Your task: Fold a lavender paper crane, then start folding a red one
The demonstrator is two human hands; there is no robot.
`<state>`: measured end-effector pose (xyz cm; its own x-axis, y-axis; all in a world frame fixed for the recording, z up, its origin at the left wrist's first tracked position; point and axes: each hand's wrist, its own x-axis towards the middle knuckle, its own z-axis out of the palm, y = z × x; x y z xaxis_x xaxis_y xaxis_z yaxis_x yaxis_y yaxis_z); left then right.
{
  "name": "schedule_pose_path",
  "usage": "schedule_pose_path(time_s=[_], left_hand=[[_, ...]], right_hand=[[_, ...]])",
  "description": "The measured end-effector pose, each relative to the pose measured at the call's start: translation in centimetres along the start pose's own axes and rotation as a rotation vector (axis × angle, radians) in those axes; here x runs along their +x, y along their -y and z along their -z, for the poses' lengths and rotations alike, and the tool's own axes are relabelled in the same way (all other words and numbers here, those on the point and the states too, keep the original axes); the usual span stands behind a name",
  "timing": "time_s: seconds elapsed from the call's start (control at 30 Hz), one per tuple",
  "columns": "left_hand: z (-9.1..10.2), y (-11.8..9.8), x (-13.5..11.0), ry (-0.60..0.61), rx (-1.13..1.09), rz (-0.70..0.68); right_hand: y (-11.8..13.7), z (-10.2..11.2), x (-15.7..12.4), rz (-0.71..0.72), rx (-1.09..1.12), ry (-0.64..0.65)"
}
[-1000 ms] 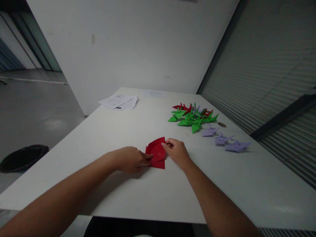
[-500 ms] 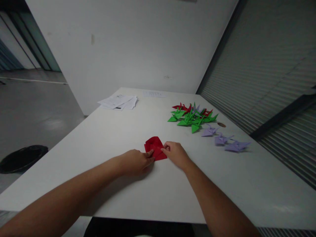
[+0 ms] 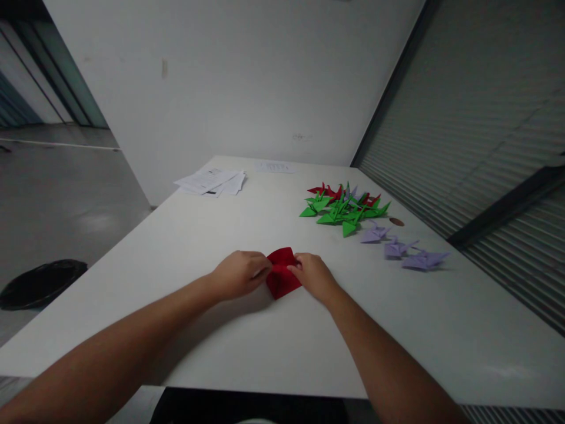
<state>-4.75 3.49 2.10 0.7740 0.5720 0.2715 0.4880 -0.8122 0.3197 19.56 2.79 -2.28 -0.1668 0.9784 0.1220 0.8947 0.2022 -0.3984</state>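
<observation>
A folded sheet of red origami paper (image 3: 283,282) is between my two hands, near the middle of the white table (image 3: 212,235). My left hand (image 3: 242,272) is closed with its fingertips on the paper's left edge. Thumb and fingers of my right hand (image 3: 314,275) pinch the right edge. A crease runs across the paper between the two grips, with one part standing above it and one below. My fingers cover both side edges.
Folded green paper cranes (image 3: 339,215) and red paper cranes (image 3: 329,192) lie heaped at the right. Several lilac paper cranes (image 3: 397,249) sit nearer, beside a brown disc (image 3: 396,222). Printed sheets (image 3: 212,181) lie far left. A black-lined bin (image 3: 42,284) stands on the floor.
My left hand has lifted from pressing on the paper to pinching its left edge. The red paper has turned and opened along the crease, its lower corner now closer to me.
</observation>
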Motion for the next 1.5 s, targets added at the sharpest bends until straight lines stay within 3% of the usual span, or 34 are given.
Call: schedule_pose_path(time_s=[0.07, 0.13, 0.33, 0.63, 1.23, 1.5], left_hand=[[-0.4, 1.0, 0.3, -0.155, -0.065, 0.151], [-1.1, 2.0, 0.5, -0.227, -0.118, 0.283], [-3.5, 3.2, 1.1, -0.120, -0.394, 0.449], [-4.3, 3.1, 1.1, -0.161, -0.487, 0.440], [-3.7, 2.9, 1.1, -0.082, -0.451, 0.377], [-4.1, 3.3, 0.8, -0.103, -0.679, 0.338]], right_hand=[[0.0, 0.1, -0.1, -0.003, 0.008, 0.006], [0.0, 0.1, -0.1, -0.005, 0.023, 0.006], [-0.1, 0.0, -0.1, -0.024, 0.037, -0.011], [-0.1, 0.1, -0.1, 0.008, 0.130, -0.011], [0.2, -0.1, -0.1, 0.052, 0.157, -0.006], [-0.2, -0.5, 0.0, 0.055, 0.333, 0.009]])
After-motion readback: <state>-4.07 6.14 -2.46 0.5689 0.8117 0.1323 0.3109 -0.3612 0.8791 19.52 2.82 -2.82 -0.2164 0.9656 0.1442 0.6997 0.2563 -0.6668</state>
